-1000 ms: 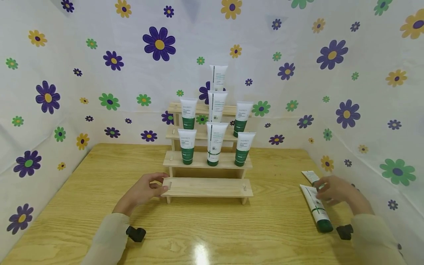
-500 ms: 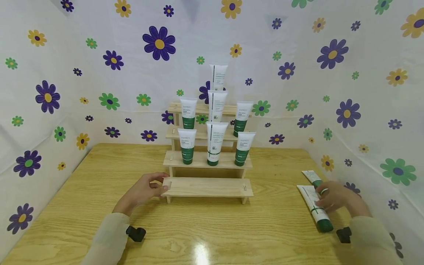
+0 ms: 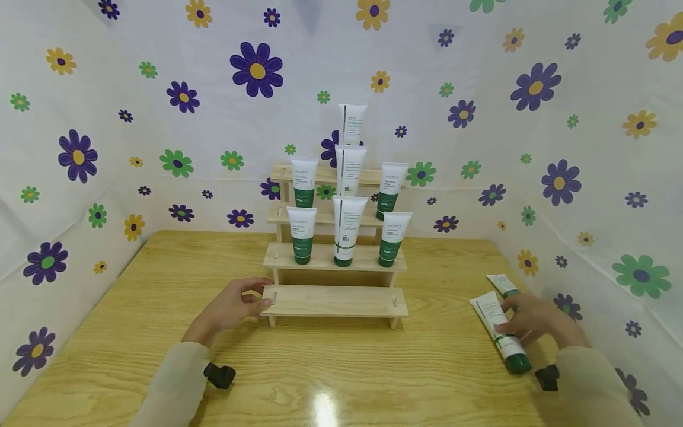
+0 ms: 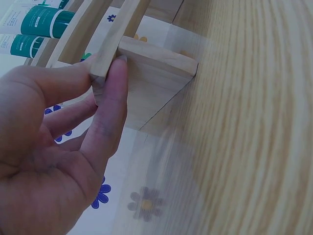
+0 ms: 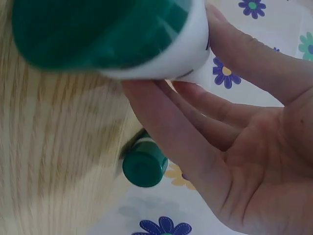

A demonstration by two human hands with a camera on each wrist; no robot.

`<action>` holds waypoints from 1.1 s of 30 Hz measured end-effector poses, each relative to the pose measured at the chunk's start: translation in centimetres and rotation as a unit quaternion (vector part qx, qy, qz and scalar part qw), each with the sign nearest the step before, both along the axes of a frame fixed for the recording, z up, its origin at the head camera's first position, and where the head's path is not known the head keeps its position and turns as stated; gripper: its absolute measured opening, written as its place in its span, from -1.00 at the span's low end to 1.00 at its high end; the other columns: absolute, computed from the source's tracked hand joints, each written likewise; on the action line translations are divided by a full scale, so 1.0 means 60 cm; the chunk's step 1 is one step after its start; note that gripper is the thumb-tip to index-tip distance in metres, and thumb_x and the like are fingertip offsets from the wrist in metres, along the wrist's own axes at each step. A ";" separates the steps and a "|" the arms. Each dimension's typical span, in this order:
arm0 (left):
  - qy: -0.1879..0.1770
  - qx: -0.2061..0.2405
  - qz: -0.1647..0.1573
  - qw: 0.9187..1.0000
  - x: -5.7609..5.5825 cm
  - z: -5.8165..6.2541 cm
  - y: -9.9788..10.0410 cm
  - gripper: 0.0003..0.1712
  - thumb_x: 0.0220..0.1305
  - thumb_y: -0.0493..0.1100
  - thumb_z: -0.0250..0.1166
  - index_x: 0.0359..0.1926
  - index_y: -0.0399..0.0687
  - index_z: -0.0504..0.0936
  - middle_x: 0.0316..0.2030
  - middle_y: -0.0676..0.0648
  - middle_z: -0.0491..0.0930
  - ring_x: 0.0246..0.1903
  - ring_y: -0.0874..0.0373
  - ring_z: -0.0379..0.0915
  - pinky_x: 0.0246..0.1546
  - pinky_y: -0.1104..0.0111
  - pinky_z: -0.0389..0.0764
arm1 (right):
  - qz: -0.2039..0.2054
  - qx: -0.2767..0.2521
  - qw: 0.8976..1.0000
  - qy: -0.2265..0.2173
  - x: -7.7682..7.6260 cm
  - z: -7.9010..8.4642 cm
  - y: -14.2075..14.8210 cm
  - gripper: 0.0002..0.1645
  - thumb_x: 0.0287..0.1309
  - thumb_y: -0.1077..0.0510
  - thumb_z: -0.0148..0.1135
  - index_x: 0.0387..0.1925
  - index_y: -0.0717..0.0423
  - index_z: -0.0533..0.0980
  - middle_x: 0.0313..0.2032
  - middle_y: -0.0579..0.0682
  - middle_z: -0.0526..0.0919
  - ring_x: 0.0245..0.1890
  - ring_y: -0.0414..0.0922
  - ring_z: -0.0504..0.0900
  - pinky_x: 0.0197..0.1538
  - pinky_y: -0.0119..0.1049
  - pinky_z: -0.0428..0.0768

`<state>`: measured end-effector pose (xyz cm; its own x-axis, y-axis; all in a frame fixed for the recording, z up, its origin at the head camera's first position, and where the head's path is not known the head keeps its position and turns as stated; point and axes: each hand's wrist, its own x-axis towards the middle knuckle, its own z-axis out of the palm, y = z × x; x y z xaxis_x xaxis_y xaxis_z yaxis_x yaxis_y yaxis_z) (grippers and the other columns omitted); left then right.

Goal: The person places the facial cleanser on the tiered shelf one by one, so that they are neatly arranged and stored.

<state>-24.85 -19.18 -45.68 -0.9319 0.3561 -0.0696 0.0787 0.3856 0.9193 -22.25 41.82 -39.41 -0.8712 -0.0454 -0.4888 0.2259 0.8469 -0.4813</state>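
Note:
My left hand (image 3: 229,308) pinches the left end of the lowest step on a wooden tiered display stand (image 3: 331,301). In the left wrist view, thumb and fingers lie on either side of the step board (image 4: 112,44). At the right, my right hand (image 3: 539,320) grips a white squeeze tube (image 3: 488,311) with a green cap, thumb on one side and fingers on the other. Its cap (image 5: 98,34) looms large in the right wrist view. A smaller tube (image 3: 501,283) lies just behind that hand, partly hidden by it; its green cap (image 5: 145,164) shows below the fingers.
Several white-and-green tubes stand upright on the upper steps, including a front middle tube (image 3: 349,228) and a front right tube (image 3: 393,237). The lowest step is bare. Flower-printed cloth (image 3: 213,118) hangs behind and beside the wooden table (image 3: 416,367).
My right hand has closed round the larger tube and shifted slightly left. The tube's white end has swung left and lifted a little. My left hand stays on the stand.

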 end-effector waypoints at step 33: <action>-0.011 0.001 0.009 1.000 -0.002 -0.005 -0.003 -0.41 0.43 -0.14 0.35 0.39 -0.19 0.45 0.12 -0.30 0.49 -0.07 0.05 0.65 -0.12 0.29 0.80 | 0.066 -0.128 0.975 0.170 -0.026 0.078 -0.130 -0.15 0.17 0.15 0.52 0.35 0.34 0.28 -0.07 0.33 0.74 -0.17 0.04 0.77 -0.17 -0.02 0.81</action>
<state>-24.97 -19.34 -45.96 -0.9361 0.3401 -0.0897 0.0515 0.3848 0.9216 -23.80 34.02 -34.75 -0.9593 -0.2507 -0.1301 -0.0866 0.6996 -0.7092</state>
